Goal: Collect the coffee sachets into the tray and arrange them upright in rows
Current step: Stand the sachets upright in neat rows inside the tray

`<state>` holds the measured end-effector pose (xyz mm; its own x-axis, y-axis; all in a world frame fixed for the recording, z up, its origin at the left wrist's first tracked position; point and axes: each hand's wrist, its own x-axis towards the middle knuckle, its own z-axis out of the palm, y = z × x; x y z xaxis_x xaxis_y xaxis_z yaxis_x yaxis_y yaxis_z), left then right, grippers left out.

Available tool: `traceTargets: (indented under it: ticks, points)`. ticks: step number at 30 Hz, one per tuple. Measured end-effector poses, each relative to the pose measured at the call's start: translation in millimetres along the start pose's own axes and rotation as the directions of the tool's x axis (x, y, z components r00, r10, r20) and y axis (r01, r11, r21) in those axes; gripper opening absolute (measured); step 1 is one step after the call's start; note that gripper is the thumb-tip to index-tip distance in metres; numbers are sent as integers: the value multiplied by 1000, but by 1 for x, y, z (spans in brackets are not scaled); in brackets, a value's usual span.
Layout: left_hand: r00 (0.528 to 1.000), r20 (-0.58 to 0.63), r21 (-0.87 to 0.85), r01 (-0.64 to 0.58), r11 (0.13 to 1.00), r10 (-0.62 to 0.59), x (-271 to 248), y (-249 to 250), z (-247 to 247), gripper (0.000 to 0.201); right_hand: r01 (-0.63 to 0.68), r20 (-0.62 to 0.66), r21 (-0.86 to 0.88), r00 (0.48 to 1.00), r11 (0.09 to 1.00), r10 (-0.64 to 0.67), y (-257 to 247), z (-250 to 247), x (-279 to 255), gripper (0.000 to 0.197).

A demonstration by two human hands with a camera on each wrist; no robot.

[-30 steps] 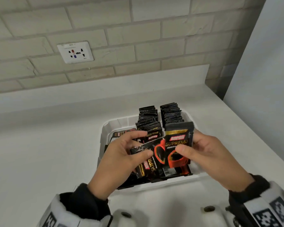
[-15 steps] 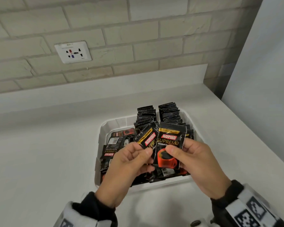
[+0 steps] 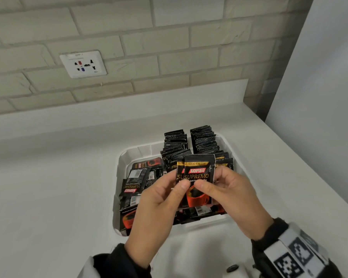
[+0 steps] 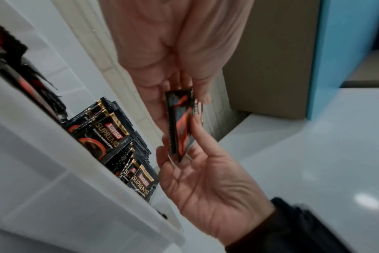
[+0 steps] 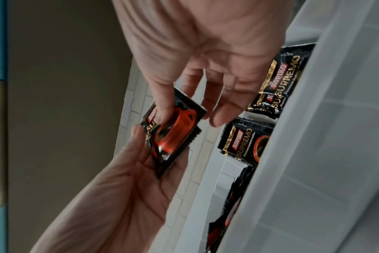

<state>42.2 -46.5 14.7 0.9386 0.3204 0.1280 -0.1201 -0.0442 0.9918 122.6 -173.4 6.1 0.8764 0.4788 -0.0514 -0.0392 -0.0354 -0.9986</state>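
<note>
Above the tray (image 3: 121, 157), both hands now pinch two overlapped sachets (image 3: 197, 177): left hand (image 3: 159, 207) and right hand (image 3: 235, 197), thumbs on the front. A second ago these were fanned apart; squared up, they look ready to join the upright rows (image 3: 189, 145) behind.

A white surface (image 3: 48, 187) spreads under and around the grip. Behind the grip stands a wall of pale bricks (image 3: 169, 47), with a low white ledge (image 3: 129, 101) along its foot. A white socket plate (image 3: 82, 64) sits on this wall, up and to the left of the grip. To the right of the grip rises a plain grey panel (image 3: 319, 77).
</note>
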Motion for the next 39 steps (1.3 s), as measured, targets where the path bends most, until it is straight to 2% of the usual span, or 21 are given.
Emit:
traceTargets:
  ticks: [2,4,6,9,11,14,15,17,19,22,24,25,27,30,31,33,34,36,38,39]
  points:
    - [999,32,10,-23,1000,23,-1,-2,2,21,-3,7,-9,1000,1000,3,2,1,-2,28]
    - [999,43,41,-30,999,28,-2,-6,1,31,17,58,-95,998,995,-12,3,3,-3,23]
    - [999,45,109,-32,994,27,-1,-7,-2,37,67,99,-196,994,978,-48,-1,0,-1,32]
    - [998,26,225,-60,972,56,8,-1,-15,43,244,186,-349,964,905,-188,-33,-12,7,51]
    - [995,29,320,-101,942,96,18,9,-25,37,385,306,-490,916,782,-259,-65,-16,15,53]
    - [984,78,361,-176,916,159,32,32,-33,34,573,491,-647,818,503,-300,-99,-8,31,45]
    - [981,94,382,-192,904,169,36,38,-34,35,608,523,-659,793,443,-311,-106,-3,36,39]
    - [981,107,399,-193,896,163,43,44,-37,37,634,540,-659,773,404,-333,-113,3,44,28]
    - [988,116,447,-147,882,106,47,42,-40,41,619,545,-683,785,388,-293,-113,6,54,23]
    - [996,88,625,-67,778,15,49,33,-46,51,569,573,-782,817,255,-68,-97,10,69,23]
    - [995,101,697,-70,714,-2,45,29,-49,40,566,581,-809,812,160,63,-80,13,77,22]
    - [989,146,725,-90,683,-24,41,28,-48,30,574,585,-810,805,123,97,-72,15,80,22]
    - [948,295,780,-164,603,-124,34,22,-44,16,584,585,-810,801,49,128,-59,19,85,24]
    - [798,526,808,-360,467,-294,29,10,-33,24,615,603,-787,784,-51,149,-48,26,87,25]
    - [757,554,805,-380,455,-346,29,5,-29,28,629,614,-773,773,-77,160,-46,29,87,25]
    - [693,576,794,-351,495,-432,33,-2,-21,35,652,629,-748,756,-122,184,-43,33,87,25]
    - [671,584,785,-324,528,-457,35,-7,-18,40,658,631,-740,751,-139,196,-41,34,87,26]
    - [636,594,776,-292,559,-493,39,-15,-14,62,660,628,-735,748,-153,214,-38,34,87,25]
    - [598,586,798,-308,518,-547,44,-23,-10,82,656,622,-741,751,-144,223,-37,34,89,26]
    - [583,566,819,-316,480,-583,46,-26,-7,81,652,618,-746,754,-137,225,-36,34,90,26]
